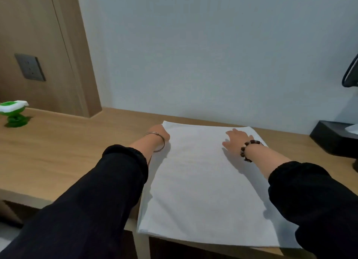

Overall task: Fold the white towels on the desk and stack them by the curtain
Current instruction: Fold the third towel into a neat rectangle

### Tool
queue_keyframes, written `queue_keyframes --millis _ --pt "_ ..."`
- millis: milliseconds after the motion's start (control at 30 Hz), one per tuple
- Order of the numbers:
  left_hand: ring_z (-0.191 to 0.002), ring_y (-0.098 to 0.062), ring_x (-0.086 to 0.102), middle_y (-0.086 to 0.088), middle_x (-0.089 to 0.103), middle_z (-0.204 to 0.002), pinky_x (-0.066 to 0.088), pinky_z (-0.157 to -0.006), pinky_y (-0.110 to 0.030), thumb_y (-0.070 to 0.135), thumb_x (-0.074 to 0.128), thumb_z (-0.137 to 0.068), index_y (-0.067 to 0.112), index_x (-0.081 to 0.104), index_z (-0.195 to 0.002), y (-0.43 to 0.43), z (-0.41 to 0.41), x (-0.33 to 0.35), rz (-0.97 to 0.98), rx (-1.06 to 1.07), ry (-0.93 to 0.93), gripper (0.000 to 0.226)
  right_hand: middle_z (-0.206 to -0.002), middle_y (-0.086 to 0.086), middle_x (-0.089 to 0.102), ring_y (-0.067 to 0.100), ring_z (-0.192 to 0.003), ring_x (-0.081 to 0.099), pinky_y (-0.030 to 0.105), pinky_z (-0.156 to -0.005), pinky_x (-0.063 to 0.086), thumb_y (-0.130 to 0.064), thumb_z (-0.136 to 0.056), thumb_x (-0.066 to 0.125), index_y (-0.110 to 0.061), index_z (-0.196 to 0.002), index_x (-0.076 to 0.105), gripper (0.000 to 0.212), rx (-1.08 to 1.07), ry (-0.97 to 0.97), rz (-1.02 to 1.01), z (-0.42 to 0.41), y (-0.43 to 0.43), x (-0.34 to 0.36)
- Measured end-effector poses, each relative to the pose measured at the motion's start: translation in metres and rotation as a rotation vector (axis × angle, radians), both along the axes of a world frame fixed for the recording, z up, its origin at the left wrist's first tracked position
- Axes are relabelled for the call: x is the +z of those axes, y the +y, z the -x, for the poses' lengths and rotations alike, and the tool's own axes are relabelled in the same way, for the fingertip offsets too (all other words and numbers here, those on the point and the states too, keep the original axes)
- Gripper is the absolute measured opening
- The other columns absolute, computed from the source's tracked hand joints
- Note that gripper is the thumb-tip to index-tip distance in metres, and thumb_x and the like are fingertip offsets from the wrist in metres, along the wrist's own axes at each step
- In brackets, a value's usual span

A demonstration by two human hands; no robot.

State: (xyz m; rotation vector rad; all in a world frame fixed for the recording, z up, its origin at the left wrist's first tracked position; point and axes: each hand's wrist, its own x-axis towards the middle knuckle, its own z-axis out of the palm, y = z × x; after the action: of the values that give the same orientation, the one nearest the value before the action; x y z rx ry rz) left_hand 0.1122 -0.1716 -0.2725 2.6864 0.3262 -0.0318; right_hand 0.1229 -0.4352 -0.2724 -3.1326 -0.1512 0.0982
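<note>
White towel (pixel 203 181) looks soft, light, limp; pinch the far corners. Your right hand (pixel 237 140) lies flat on it, gripping nothing. Left hand (pixel 161 133) is at the far-left corner, fingers hidden: can't tell its grip.

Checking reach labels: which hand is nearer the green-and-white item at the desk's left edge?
Left. The left hand sits at the far-left corner of the white towel, toward the green-and-white item; the right hand lies flat on the towel, farther right.
</note>
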Motion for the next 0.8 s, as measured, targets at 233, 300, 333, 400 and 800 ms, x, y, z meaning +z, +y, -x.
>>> queue_keyframes --millis 233,300,333,400,800 --pt "-0.090 -0.031 0.052 -0.016 0.058 -0.107 0.036 -0.072 -0.028 0.008 0.050 -0.093 -0.003 0.058 -0.108 0.003 -0.041 -0.004 0.041 0.107 -0.020 0.021 -0.145 0.012 0.035 0.031 -0.130 0.037 0.040 -0.104 0.037 -0.030 -0.095 0.042 -0.010 -0.142 0.034 0.051 -0.160 -0.013 -0.125 -0.040 -0.041 -0.014" --pt "-0.081 -0.028 0.048 -0.013 0.053 -0.092 0.037 -0.070 -0.030 0.010 0.052 -0.092 -0.001 0.058 -0.089 0.006 -0.050 -0.008 0.065 0.157 -0.046 0.013 -0.146 0.013 0.036 0.031 -0.132 0.036 0.040 -0.106 0.036 -0.027 -0.096 0.044 -0.008 -0.142 0.033 0.051 -0.186 -0.045 -0.165 -0.049 -0.047 -0.016" --pt "-0.078 -0.028 0.048 -0.012 0.052 -0.088 0.038 -0.068 -0.031 0.013 0.054 -0.091 0.001 0.055 -0.084 0.007 -0.054 -0.010 0.078 0.185 -0.064 0.014 -0.145 0.015 0.037 0.032 -0.131 0.037 0.041 -0.105 0.037 -0.025 -0.097 0.044 -0.007 -0.142 0.032 0.051 -0.209 -0.058 -0.197 -0.055 -0.049 -0.017" --pt "-0.074 -0.028 0.049 -0.009 0.051 -0.077 0.038 -0.065 -0.031 0.020 0.057 -0.090 0.003 0.050 -0.075 0.010 -0.063 -0.014 0.091 0.221 -0.083 0.024 -0.140 0.017 0.041 0.034 -0.126 0.042 0.042 -0.100 0.041 -0.022 -0.097 0.044 -0.005 -0.140 0.034 0.047 -0.271 -0.068 -0.286 -0.064 -0.053 -0.016" --pt "-0.104 -0.027 0.061 -0.013 0.063 -0.114 0.051 -0.087 -0.033 0.038 0.065 -0.087 0.002 0.057 -0.115 0.015 -0.085 0.008 0.013 0.193 0.157 0.047 -0.056 0.007 0.043 0.019 -0.049 0.040 0.023 -0.044 0.032 -0.011 -0.099 0.038 -0.007 -0.059 0.043 0.040 -0.520 -0.068 -0.246 -0.102 -0.083 0.005"
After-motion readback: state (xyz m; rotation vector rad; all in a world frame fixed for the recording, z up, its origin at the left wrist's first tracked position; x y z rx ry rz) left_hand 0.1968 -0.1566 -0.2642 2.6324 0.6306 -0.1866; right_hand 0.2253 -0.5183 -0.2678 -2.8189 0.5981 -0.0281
